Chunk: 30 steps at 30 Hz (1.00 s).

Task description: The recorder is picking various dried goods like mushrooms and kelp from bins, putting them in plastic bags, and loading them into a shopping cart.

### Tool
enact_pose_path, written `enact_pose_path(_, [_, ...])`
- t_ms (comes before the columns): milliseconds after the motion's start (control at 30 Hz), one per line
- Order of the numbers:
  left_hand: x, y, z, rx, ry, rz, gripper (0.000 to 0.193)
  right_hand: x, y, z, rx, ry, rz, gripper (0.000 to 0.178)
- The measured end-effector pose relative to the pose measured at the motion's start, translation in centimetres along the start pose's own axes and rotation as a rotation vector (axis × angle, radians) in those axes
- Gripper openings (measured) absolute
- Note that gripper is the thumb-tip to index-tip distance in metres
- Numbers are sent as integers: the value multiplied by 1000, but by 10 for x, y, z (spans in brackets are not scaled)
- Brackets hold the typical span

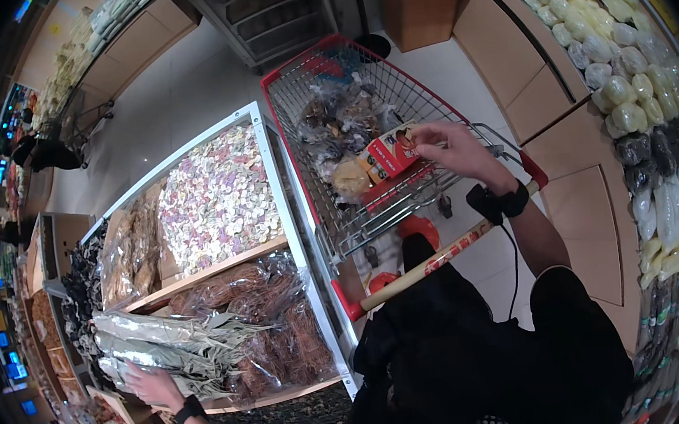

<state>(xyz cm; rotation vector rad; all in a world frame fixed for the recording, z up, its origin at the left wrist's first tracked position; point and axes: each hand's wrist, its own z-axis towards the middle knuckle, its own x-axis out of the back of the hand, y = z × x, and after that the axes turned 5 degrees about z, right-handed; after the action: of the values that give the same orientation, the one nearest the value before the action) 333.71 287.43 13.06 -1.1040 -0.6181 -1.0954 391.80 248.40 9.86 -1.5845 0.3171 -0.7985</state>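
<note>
My left hand (154,387) lies with its fingers stretched out on a clear bag of long grey-green dried leaves (179,336) in the display bin. To the right, my right hand (459,151) hovers over the shopping cart (318,206), its fingers loosely bent and apart. Its fingertips are beside the end of a red box (390,154) in the cart; whether they touch it I cannot tell. Near the box sit a bag with something pale yellow (350,178) and several clear bags of brown dried goods (341,112).
A bin of pale and pinkish slices (218,200) adjoins bags of reddish-brown strands (273,331). The cart's handle (428,269) crosses in front of my body. Shelves of bagged goods (633,90) line the right side. A metal rack (269,12) stands beyond the cart.
</note>
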Motion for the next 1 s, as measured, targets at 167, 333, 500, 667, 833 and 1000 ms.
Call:
enact_pose_path(167, [101, 195, -122, -640, 177, -871, 45, 50, -5, 92, 134, 50, -38, 29])
enact_pose_path(333, [124, 293, -254, -759, -328, -1296, 49, 46, 52, 206, 147, -7, -87, 34])
enact_pose_path(500, [123, 354, -286, -649, -416, -805, 33, 24, 209, 318, -159, -210, -430, 40])
enact_pose_path(667, [96, 389, -294, -438, -356, -859, 22, -31, 357, 381, -400, -331, -573, 51])
enact_pose_path(833, [96, 385, -295, -409, -363, -758, 13, -115, 428, 384, -450, -241, -550, 74])
enact_pose_path(1000, [83, 398, -294, -393, -470, -786, 4, -112, 495, 393, -744, -238, -478, 85])
